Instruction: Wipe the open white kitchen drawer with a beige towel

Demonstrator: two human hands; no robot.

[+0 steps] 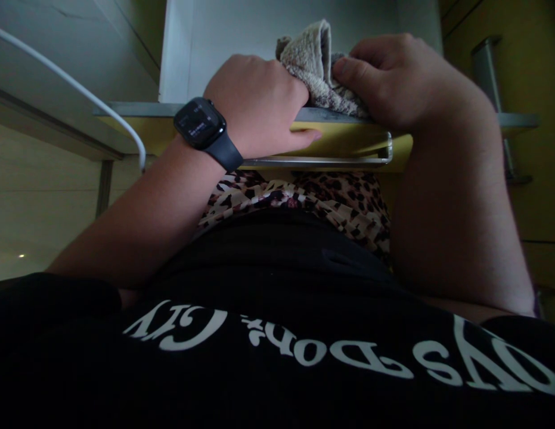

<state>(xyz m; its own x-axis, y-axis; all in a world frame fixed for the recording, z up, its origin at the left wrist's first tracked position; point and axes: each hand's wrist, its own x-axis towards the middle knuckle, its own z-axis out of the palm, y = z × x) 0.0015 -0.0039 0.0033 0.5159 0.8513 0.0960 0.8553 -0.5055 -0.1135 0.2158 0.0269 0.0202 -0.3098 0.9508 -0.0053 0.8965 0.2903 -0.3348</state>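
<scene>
A pulled-out drawer [349, 134] with a yellow front and pale inner walls lies across the top of the head view. My left hand [259, 104], with a black smartwatch [200, 123] on its wrist, is closed over the drawer's front edge, thumb on the outer face and the other fingertips hidden inside. A bunched, speckled grey towelling cloth [308, 62] rests on that same edge, close beside my left knuckles. My right hand [397, 83] grips the cloth's right side between thumb and curled fingers; part of those fingers is out of sight.
A metal bar handle [317, 161] runs along the drawer front, just before my patterned trousers [295, 190]. At the left a white cable [71, 80] curves down. Yellow cabinet doors with another handle [487, 71] stand at the right.
</scene>
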